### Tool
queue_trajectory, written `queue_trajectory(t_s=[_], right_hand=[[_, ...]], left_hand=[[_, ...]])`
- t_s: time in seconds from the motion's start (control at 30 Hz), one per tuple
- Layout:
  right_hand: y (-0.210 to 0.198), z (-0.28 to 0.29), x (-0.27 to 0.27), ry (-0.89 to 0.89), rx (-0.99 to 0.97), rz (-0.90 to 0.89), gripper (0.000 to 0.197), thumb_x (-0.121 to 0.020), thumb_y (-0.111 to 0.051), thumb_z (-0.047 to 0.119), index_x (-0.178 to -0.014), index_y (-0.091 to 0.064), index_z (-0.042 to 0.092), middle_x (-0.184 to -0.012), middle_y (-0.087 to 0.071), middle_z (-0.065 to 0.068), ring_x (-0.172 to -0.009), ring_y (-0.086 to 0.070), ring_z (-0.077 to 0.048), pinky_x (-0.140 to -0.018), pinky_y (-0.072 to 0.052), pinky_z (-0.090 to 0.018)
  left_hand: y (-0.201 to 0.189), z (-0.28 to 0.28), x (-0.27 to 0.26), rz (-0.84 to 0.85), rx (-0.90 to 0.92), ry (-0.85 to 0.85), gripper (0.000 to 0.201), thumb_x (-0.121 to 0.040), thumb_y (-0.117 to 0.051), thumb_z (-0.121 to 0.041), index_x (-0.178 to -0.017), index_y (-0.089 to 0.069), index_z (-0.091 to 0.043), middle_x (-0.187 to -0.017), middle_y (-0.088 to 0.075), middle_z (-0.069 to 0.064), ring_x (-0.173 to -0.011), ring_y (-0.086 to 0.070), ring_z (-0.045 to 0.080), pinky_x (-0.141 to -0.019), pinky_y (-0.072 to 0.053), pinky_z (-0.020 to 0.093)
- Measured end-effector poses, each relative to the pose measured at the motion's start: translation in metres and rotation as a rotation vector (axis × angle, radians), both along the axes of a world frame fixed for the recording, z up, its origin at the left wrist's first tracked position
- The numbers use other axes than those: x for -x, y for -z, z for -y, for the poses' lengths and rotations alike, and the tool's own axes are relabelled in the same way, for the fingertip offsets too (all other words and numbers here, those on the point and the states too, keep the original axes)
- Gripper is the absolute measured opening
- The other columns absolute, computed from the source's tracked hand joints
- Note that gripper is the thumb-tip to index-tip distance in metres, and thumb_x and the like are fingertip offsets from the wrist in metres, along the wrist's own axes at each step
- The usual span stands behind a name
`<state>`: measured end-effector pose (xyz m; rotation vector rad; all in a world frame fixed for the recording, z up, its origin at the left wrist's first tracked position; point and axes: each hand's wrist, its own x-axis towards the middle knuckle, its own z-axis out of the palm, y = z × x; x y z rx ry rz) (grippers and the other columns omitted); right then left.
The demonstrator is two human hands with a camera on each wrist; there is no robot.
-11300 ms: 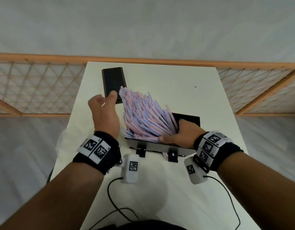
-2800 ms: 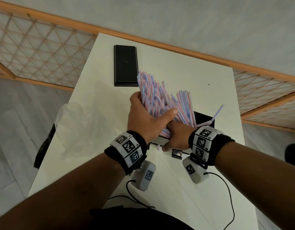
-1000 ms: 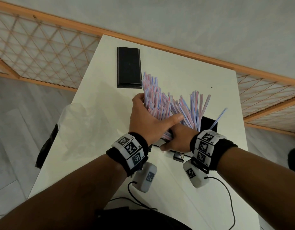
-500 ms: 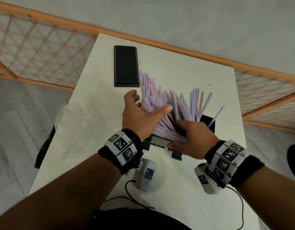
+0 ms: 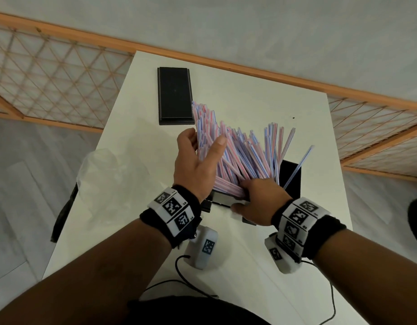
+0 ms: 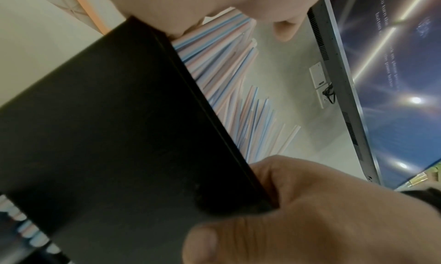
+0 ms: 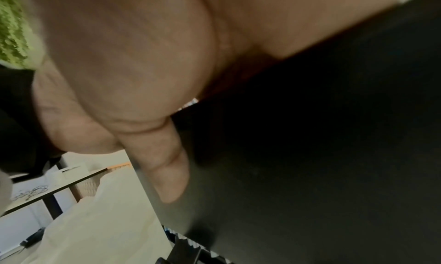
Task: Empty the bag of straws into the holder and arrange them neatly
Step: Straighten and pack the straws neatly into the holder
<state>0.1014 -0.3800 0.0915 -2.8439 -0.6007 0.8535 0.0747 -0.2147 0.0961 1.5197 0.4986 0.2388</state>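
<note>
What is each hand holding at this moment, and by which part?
Left hand grips the leftmost pink-and-blue striped straws around mid-length; right hand pinches the black box-shaped holder at its near wall, thumb outside.

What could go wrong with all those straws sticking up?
One straw leans far out past the holder's right end and might fall onto the table. The other straws fan out crossed, so the left hand gripping them could bend some or flick them out.
</note>
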Motion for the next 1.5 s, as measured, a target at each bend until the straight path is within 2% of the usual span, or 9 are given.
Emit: queue_trajectory(t_s=[0.27, 0.43, 0.6, 0.73, 0.83, 0.93, 1.1, 1.33, 1.5], right_hand=[[-0.002, -0.017, -0.011, 0.042, -0.035, -0.146, 0.035, -0.082, -0.074, 0.044, -0.092, -0.048, 0.023, -0.085, -0.056, 0.006, -0.080, -0.056, -0.018, -0.069, -0.043, -0.030], [-0.004, -0.020, -0.019, 0.029, -0.023, -0.244, 0.065, -0.077, -0.077, 0.051, -0.125, -0.045, 0.020, -0.110, -0.062, 0.000, -0.095, -0.061, -0.020, -0.086, -0.053, -0.040], [-0.013, -0.022, -0.017, 0.094, 0.003, -0.153, 0.063, -0.069, -0.075, 0.068, -0.093, -0.040, 0.021, -0.081, -0.046, 0.011, -0.075, -0.049, -0.011, -0.055, -0.034, -0.024], [-0.012, -0.016, -0.009, 0.107, -0.116, -0.091, 0.067, -0.065, -0.076, 0.071, -0.104, -0.049, 0.024, -0.085, -0.054, 0.009, -0.080, -0.055, -0.014, -0.063, -0.039, -0.027], [-0.015, -0.005, -0.005, 0.023, -0.113, 0.041, 0.059, -0.069, -0.078, 0.065, -0.088, -0.042, 0.021, -0.073, -0.044, 0.008, -0.063, -0.043, -0.010, -0.054, -0.029, -0.025], [-0.023, 0.012, 0.002, 0.017, -0.173, 0.182, 0.052, -0.069, -0.081, 0.054, -0.086, -0.044, 0.022, -0.074, -0.045, 0.007, -0.066, -0.043, -0.017, -0.057, -0.033, -0.029], [-0.018, 0.019, 0.005, 0.009, -0.228, -0.007, 0.040, -0.077, -0.078, 0.046, -0.106, -0.065, 0.022, -0.089, -0.067, 0.004, -0.081, -0.063, -0.018, -0.079, -0.051, -0.033], [-0.007, 0.002, -0.003, -0.015, -0.071, -0.088, 0.035, -0.078, -0.069, 0.054, -0.095, -0.062, 0.024, -0.078, -0.067, 0.004, -0.074, -0.064, -0.017, -0.074, -0.055, -0.034], [-0.013, -0.014, -0.019, 0.014, 0.012, -0.225, 0.043, -0.080, -0.071, 0.059, -0.080, -0.053, 0.019, -0.075, -0.056, 0.000, -0.065, -0.054, -0.016, -0.058, -0.042, -0.030]], left_hand=[[0.000, 0.000, 0.001, 0.001, -0.017, 0.031, 0.093, -0.066, -0.070, -0.071, -0.134, -0.041, -0.015, -0.129, -0.060, -0.001, -0.117, -0.062, 0.014, -0.104, -0.051, 0.040], [-0.002, 0.003, 0.000, -0.072, -0.115, 0.044, 0.089, -0.068, -0.086, -0.054, -0.137, -0.038, -0.024, -0.128, -0.058, -0.013, -0.114, -0.061, 0.006, -0.097, -0.050, 0.024], [-0.001, 0.001, -0.003, -0.090, -0.146, 0.008, 0.092, -0.066, -0.088, -0.052, -0.137, -0.039, -0.023, -0.132, -0.058, -0.008, -0.116, -0.062, 0.011, -0.099, -0.052, 0.032], [0.005, -0.001, -0.003, -0.152, -0.229, 0.040, 0.101, -0.062, -0.090, -0.052, -0.141, -0.036, -0.019, -0.136, -0.057, -0.003, -0.120, -0.061, 0.016, -0.101, -0.052, 0.036], [0.007, -0.002, -0.003, -0.179, -0.224, 0.056, 0.104, -0.061, -0.090, -0.054, -0.142, -0.035, -0.020, -0.137, -0.057, -0.003, -0.121, -0.061, 0.018, -0.102, -0.052, 0.038], [0.008, -0.003, -0.004, -0.199, -0.198, 0.067, 0.107, -0.058, -0.082, -0.068, -0.142, -0.034, -0.024, -0.139, -0.055, -0.004, -0.123, -0.059, 0.019, -0.104, -0.051, 0.041], [0.008, 0.000, -0.005, -0.192, -0.124, 0.082, 0.106, -0.059, -0.063, -0.084, -0.139, -0.034, -0.020, -0.133, -0.060, -0.001, -0.118, -0.062, 0.019, -0.103, -0.051, 0.043], [0.008, 0.002, -0.003, -0.160, -0.127, 0.024, 0.105, -0.058, -0.060, -0.087, -0.136, -0.035, -0.020, -0.131, -0.059, 0.000, -0.117, -0.061, 0.020, -0.104, -0.049, 0.043], [0.009, 0.004, -0.004, -0.143, -0.139, 0.018, 0.110, -0.056, -0.061, -0.088, -0.136, -0.035, -0.018, -0.131, -0.058, 0.000, -0.118, -0.060, 0.021, -0.103, -0.050, 0.041]])
